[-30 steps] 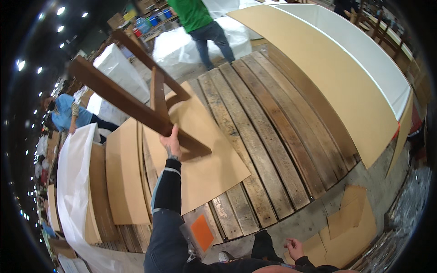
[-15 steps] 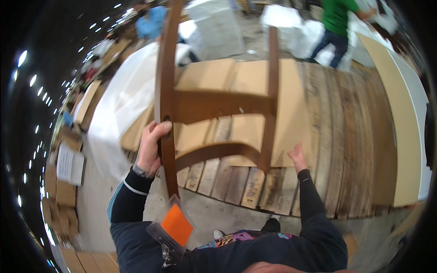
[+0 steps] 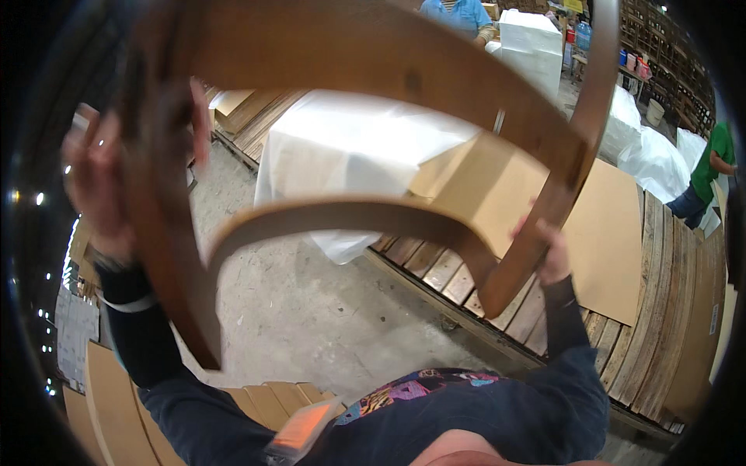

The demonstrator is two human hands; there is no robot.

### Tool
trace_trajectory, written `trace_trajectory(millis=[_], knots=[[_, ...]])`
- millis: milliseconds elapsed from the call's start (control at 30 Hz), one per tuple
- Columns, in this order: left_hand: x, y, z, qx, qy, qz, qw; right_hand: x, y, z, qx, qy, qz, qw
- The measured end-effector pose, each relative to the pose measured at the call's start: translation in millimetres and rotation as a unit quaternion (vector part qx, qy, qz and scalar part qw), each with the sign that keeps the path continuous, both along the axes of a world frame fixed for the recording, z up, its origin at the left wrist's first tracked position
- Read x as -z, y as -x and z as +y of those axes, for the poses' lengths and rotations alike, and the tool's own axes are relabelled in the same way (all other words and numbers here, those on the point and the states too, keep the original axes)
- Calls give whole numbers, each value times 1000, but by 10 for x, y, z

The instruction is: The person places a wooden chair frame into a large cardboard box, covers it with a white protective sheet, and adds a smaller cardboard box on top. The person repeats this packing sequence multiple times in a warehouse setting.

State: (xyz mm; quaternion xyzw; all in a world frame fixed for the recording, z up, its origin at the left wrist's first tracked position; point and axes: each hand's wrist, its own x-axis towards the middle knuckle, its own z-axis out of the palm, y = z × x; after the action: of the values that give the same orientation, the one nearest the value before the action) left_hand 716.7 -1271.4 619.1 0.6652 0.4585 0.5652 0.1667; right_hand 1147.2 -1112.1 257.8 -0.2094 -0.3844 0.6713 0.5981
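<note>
A brown wooden chair frame (image 3: 373, 58) is held up close in front of me, its top cut off by the picture's edge. A wide rail and a curved lower rail (image 3: 334, 213) join its two legs. At the left, my left hand (image 3: 101, 182) is closed around the left leg, blurred by motion, with fingers showing on both sides of the wood. My right hand (image 3: 556, 256) grips the lower part of the right leg (image 3: 536, 248), its fingers partly hidden behind it.
Cardboard sheets (image 3: 606, 256) lie on a wooden slat platform (image 3: 668, 342). White foam sheeting (image 3: 334, 140) covers another stack. Folded cardboard (image 3: 116, 396) stands behind my left arm. A person in blue (image 3: 458, 15) and one in green (image 3: 711, 167) are beyond, near white-wrapped bundles (image 3: 528, 50).
My view has turned left and the chair frame has come closer, tilting. My right hand, open and apart from it before, now holds its right leg.
</note>
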Motion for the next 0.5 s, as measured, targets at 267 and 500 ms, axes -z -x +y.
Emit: trace_trajectory(millis=[267,500], knots=[[-116,1785,441,-68,-17,166,984,-1493,1243,332,138,-65,5,988],[-595,3240,2150,-33,-88,169,981,-2108,2187,1368,261,-160,-198,931]])
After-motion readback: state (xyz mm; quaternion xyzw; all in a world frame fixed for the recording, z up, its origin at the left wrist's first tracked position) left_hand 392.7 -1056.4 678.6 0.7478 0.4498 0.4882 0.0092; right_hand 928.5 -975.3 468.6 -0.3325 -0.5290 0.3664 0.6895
